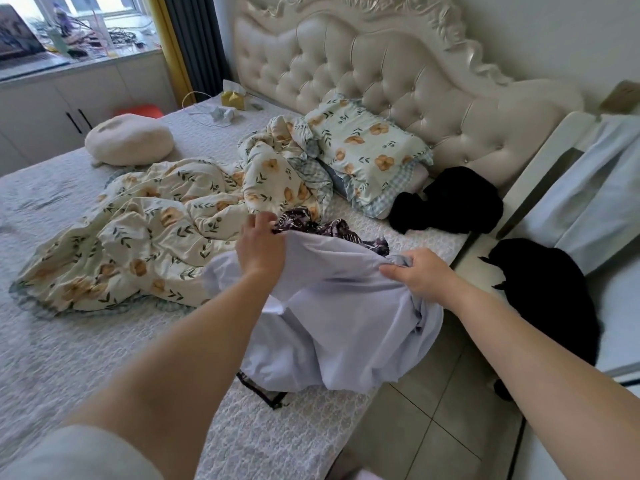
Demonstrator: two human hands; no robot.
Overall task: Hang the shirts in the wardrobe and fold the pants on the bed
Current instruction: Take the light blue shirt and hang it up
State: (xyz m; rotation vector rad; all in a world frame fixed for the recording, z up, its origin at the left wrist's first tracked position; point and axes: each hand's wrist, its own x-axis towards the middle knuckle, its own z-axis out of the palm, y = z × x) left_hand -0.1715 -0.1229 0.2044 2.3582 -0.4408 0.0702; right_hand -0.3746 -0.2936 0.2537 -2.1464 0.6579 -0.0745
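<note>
A pale lavender garment [341, 317] hangs over the bed's right edge, lifted at its top by both hands. My left hand [261, 245] pinches its upper left edge. My right hand [420, 273] grips its bunched upper right edge. Behind it, a dark purple patterned garment [325, 228] lies crumpled on the bed [86, 341]. A black garment [450, 200] lies heaped near the headboard. Another black garment [543, 296] lies off the bed to the right. I cannot tell whether the lavender piece is a shirt or pants.
A floral quilt [156, 233] and matching pillow [367, 150] sprawl across the bed's middle. A round cream cushion [130, 140] lies at the far left. A light blue cloth [599, 192] drapes over white furniture at right. Tiled floor [443, 403] runs between.
</note>
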